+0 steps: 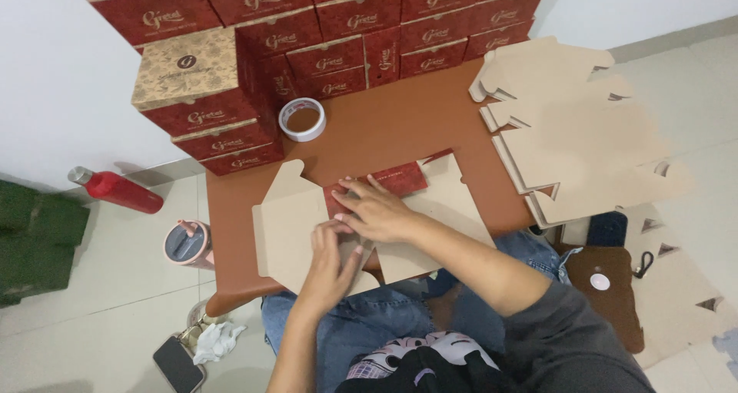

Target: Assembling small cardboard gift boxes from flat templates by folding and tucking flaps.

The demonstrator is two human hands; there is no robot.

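A flat die-cut cardboard box blank [288, 228], brown inside with a red printed panel folded over at its middle, lies on the small brown table [384, 124]. My right hand [380, 208] presses flat on the red panel, fingers spread. My left hand [332, 258] rests just below it, fingers pinching the folded edge of the blank near the table's front.
Stacked red assembled boxes [338, 24] fill the table's back; one brown-lidded box [188, 70] sits on the left stack. A tape roll [302, 119] lies beside them. A pile of flat blanks [576, 124] overhangs the right edge. A red bottle [115, 189], a pink tumbler [188, 243] and a phone [178, 364] are on the floor.
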